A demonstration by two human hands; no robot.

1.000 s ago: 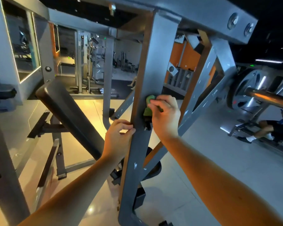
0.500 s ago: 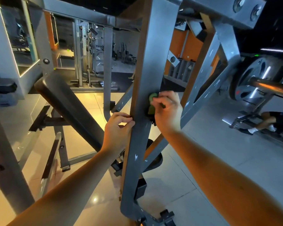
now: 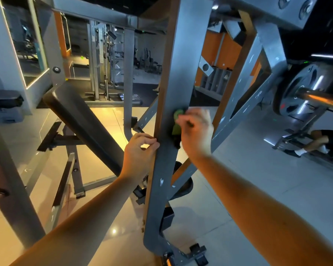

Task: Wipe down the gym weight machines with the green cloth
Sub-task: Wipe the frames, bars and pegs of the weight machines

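Head view: right hand (image 3: 195,131), blurred mid-stroke, grips the cloth (image 3: 178,120) against the post (image 3: 173,73), barely shifted since a second ago. Left hand (image 3: 139,156) still pinches the post's edge, so wiping likely continues here.

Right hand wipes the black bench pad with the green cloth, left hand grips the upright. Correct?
No: head view shows the right hand pressing the green cloth on the grey upright, not the black bench pad; left hand grips the upright.
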